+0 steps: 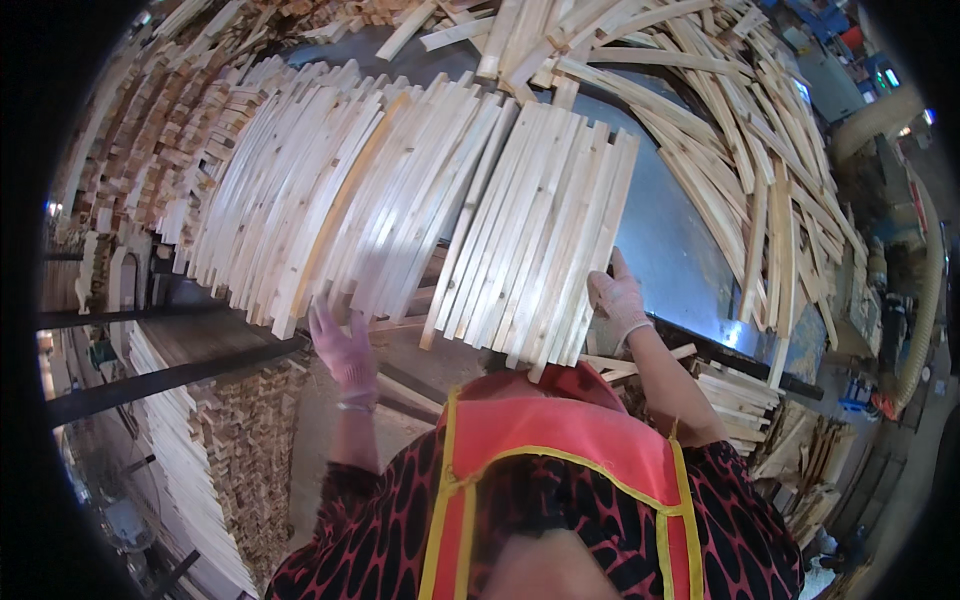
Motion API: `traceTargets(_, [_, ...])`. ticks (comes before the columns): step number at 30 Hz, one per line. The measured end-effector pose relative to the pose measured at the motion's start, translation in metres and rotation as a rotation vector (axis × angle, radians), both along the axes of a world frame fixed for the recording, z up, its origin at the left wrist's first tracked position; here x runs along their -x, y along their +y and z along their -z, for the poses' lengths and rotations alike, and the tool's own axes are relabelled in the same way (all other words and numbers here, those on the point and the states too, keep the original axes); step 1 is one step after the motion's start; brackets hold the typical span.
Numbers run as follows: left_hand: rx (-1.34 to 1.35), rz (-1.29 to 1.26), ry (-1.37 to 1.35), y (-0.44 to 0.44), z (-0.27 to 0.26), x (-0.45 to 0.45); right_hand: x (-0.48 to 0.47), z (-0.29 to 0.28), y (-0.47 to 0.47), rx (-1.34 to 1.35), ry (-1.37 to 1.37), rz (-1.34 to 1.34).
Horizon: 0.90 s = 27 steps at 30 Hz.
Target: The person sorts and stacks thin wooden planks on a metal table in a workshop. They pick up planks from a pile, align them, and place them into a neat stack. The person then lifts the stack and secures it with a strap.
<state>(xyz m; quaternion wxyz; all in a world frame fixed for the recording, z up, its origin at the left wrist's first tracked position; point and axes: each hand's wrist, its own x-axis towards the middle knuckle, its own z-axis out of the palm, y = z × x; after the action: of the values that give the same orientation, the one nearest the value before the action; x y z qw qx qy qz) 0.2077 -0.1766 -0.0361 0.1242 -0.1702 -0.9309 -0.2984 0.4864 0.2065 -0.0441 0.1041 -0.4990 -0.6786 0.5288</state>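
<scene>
My left hand, in a pale glove and slightly blurred, has its fingers apart by the near ends of a wide row of wooden strips. Nothing shows in its grasp. Against the right edge of a smaller group of wooden strips rests my gloved right hand, one finger stretched along the outer strip. Both groups lie side by side with uneven ends, and a narrow gap parts them, wider at the near end. One darker yellow strip stands out in the wide row.
A bluish metal tabletop shows right of the strips. Loose wooden strips lie heaped across its far and right sides. Stacked wood rises at the left. Dark metal bars and more stacked strips are lower left. A ribbed hose hangs far right.
</scene>
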Motion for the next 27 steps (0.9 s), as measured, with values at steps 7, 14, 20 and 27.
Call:
traceTargets(7, [-1.528,-0.355,-1.038,0.014,0.073,-0.003,0.002,0.002,0.019,0.315,0.217,-0.023])
traceTargets(14, [-0.384,0.084,-1.292,0.020,0.027,-0.093,-0.014,0.000,0.077,0.297,0.271,0.049])
traceTargets(20, [-0.216,0.286,-1.173,0.110,-0.009,-0.003,-0.013,-0.022,0.081,0.268,0.021,-0.098])
traceTargets(27, [-0.261,0.432,-1.192,0.178,0.029,-0.019,-0.017,-0.002,0.046,0.148,-0.060,-0.069])
